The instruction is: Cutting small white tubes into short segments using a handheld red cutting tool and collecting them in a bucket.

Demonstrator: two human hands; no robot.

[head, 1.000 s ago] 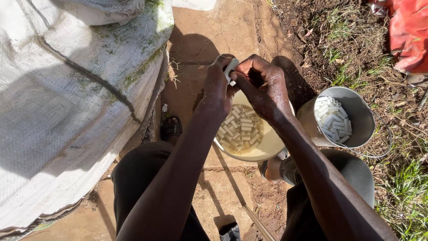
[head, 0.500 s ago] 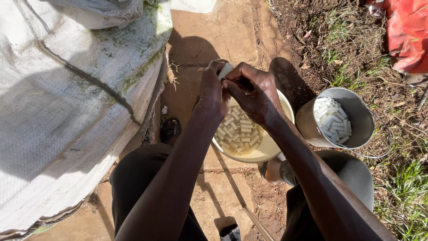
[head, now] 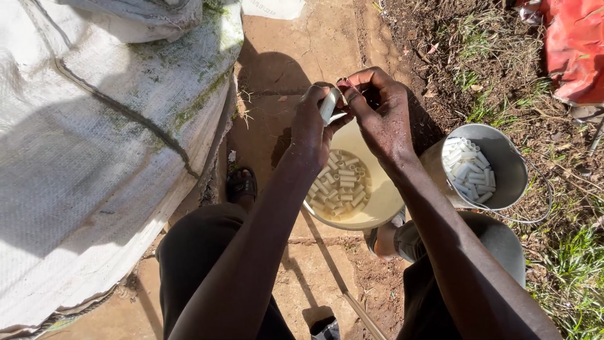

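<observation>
My left hand (head: 311,126) grips a short white tube piece (head: 328,104) above a cream bowl (head: 384,208). My right hand (head: 380,113) is closed beside it, fingertips pinched at the tube's upper end; a thin flat bit pokes out between the hands. The bowl holds cloudy liquid and several white tube pieces (head: 340,186). To the right, a metal bucket (head: 506,170) contains several more white tube pieces (head: 469,170).
Large white woven sacks (head: 94,145) fill the left side. Bare concrete lies under the bowl, with dirt and grass at the right. A red cloth (head: 576,50) lies at top right. A sandalled foot (head: 242,184) and a thin stick (head: 365,315) are below.
Both hands have shifted slightly left and up over the bowl, and the tube piece has turned in my left hand's grip.
</observation>
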